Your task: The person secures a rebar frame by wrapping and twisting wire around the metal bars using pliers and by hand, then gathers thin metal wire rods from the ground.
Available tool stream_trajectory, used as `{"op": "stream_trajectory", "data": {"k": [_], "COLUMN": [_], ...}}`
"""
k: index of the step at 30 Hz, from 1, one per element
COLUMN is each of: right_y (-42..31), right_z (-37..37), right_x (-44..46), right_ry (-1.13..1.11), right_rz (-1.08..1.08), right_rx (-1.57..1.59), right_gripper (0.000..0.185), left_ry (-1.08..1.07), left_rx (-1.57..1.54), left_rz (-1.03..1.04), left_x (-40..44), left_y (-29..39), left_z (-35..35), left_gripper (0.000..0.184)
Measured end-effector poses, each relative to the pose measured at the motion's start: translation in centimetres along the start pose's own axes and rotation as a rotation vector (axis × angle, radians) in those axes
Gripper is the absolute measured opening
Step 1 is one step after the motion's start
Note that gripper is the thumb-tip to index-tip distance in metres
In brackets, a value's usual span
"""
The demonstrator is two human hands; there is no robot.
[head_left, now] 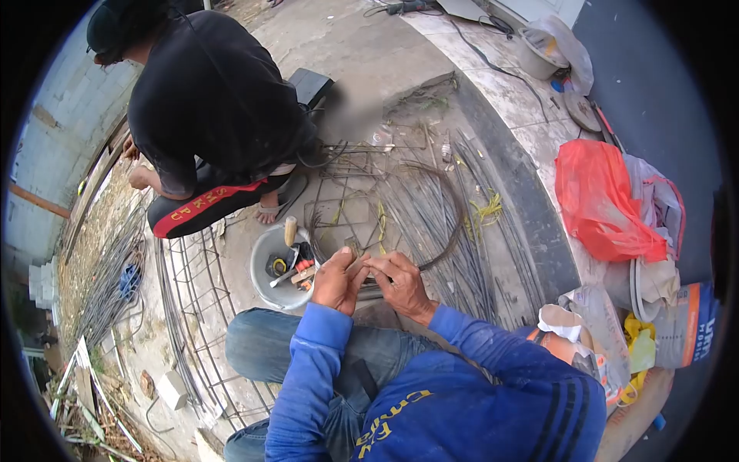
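Here at the centre of the frame, the left hand (336, 282) and right hand (401, 286) come fingertip to fingertip, both pinched narrow; whatever sits between them (if anything) is too small to tell; just beside the left hand stands a white bucket (265, 258) of tools; behind lies a wire coil (459, 223) over steel rods (504, 262); a co-worker (215, 100) crouches upper left.

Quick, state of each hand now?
Left hand: closed in a pinch; contents can't be told.
Right hand: fingertips pinched; any held item can't be made out.
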State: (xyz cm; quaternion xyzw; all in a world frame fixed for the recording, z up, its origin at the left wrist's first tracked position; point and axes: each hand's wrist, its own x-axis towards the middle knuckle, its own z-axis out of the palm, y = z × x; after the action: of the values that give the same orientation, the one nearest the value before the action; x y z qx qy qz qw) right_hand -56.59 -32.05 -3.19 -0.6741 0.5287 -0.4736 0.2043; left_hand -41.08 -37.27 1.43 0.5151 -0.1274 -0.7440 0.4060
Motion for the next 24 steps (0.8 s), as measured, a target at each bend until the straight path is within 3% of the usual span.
{"op": "stream_trajectory", "data": {"k": [3, 6, 9, 11, 13, 14, 16, 19, 23, 24], "right_y": [0.3, 0.9, 3.3, 5.4, 5.2, 5.2, 5.5, 4.6, 3.2, 3.0], "right_z": [0.0, 0.6, 0.4, 0.8, 0.8, 1.0, 1.6, 1.9, 1.3, 1.2], "right_x": [-0.2, -2.5, -3.3, -4.1, -3.8, -3.1, -1.9, -0.1, 0.1, 0.1], "right_ry": [-0.118, -0.222, -0.475, -0.429, -0.422, -0.42, -0.383, -0.333, -0.393, -0.348], "right_rz": [-0.078, 0.101, 0.113, -0.079, -0.013, 0.026, 0.02, -0.007, 0.03, 0.029], "right_rx": [-0.072, -0.089, -0.202, -0.294, -0.27, -0.257, -0.272, -0.23, -0.236, -0.2], "right_gripper": [0.038, 0.048, 0.052, 0.05, 0.049, 0.048, 0.043, 0.034, 0.023, 0.023], "left_ry": [0.101, 0.1, 0.028, -0.003, -0.058, -0.108, -0.155, -0.022, -0.143, -0.131], "left_rx": [-0.07, -0.174, -0.174, -0.076, 0.026, 0.047, 0.37, 0.8, 0.399, 0.501], "left_rz": [0.044, 0.011, -0.045, 0.001, 0.071, 0.123, 0.341, 0.65, 0.458, 0.557], "left_x": [1.0, 1.5, 1.3, 1.2, 0.4, 0.5, 0.1, 0.5, 0.5, 0.7], "left_y": [-0.8, -0.7, -1.1, -0.8, -0.5, -0.6, -1.1, -2.6, -1.4, -0.9], "left_z": [-0.8, -1.4, -1.6, -1.3, -0.6, -0.4, 0.1, 0.5, 0.5, 0.5], "left_gripper": [0.034, 0.033, 0.034, 0.039, 0.047, 0.043, 0.037, 0.033, 0.034, 0.035]}}
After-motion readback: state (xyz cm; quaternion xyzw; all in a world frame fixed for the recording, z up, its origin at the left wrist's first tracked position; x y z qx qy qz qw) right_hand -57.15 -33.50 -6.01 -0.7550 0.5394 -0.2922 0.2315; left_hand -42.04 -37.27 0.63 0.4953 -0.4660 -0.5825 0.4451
